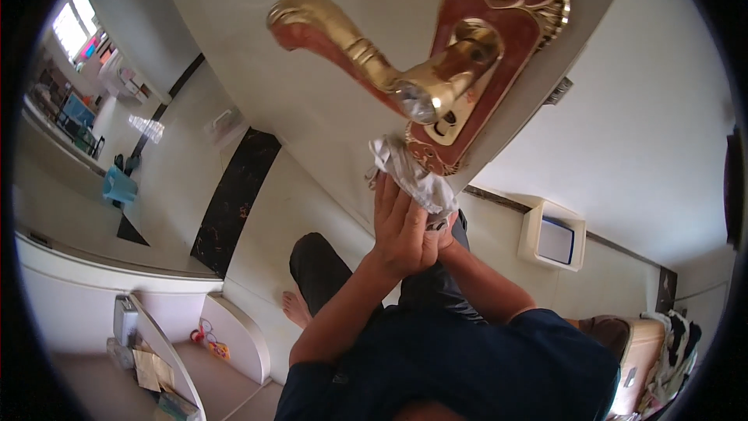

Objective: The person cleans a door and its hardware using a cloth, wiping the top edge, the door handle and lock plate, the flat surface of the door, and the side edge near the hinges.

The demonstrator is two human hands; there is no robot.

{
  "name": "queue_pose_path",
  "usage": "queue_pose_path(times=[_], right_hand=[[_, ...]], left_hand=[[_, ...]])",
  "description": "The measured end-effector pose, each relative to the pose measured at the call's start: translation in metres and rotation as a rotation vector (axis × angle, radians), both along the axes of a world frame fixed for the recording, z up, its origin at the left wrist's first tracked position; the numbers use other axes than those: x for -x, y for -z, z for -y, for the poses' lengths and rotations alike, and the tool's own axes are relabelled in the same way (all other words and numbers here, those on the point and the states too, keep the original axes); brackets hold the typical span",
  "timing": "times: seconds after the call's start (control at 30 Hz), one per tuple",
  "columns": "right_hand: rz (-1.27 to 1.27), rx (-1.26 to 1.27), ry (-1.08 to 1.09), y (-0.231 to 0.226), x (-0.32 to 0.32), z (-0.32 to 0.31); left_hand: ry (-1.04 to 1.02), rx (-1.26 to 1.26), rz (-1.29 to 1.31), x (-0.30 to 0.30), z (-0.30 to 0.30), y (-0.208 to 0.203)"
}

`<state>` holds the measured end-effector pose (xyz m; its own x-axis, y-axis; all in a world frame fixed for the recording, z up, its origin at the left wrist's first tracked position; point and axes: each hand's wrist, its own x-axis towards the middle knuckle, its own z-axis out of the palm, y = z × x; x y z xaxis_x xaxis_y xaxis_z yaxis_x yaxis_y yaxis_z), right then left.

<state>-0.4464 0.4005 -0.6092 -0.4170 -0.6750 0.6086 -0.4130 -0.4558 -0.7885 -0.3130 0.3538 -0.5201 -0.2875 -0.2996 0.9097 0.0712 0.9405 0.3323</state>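
A crumpled whitish cloth [413, 175] is bunched at the lower end of a door's reddish-brown and gold handle plate [499, 101]. My left hand [402, 226] is closed on the cloth, its fingers pointing up toward the plate. Close beside and partly behind it, my right hand [446, 237] is against the cloth's lower end; most of its fingers are hidden, but it appears to grip the cloth too. Above both hands, a curved gold lever handle [335, 39] juts out to the left. The plate is fixed near the edge of a pale door [234, 23].
A cream bin [573, 245] stands by the wall at right. At lower left is a white shelf unit [249, 327] holding small items. A brown box [643, 351] and heaped clothes [670, 366] are at lower right. Far left, a light-blue bucket [119, 185] stands beyond the doorway.
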Motion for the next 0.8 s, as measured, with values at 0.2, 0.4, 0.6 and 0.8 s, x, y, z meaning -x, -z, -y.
queue_pose_path(times=[0.2, 0.4, 0.6, 0.8], right_hand=[[0.549, 0.003, -0.226, 0.022, -0.004, 0.002], [0.569, -0.063, -0.277, 0.002, -0.009, 0.0], [0.473, -0.095, -0.146, 0.002, -0.009, 0.015], [-0.217, -0.216, 0.216, 0.036, 0.01, -0.007]], left_hand=[[-0.064, -0.002, 0.016, 0.01, -0.005, 0.0], [-0.077, -0.126, 0.089, 0.006, -0.012, 0.027], [-0.122, -0.068, 0.007, 0.022, 0.008, 0.011], [-0.085, -0.292, 0.152, -0.001, -0.018, 0.028]])
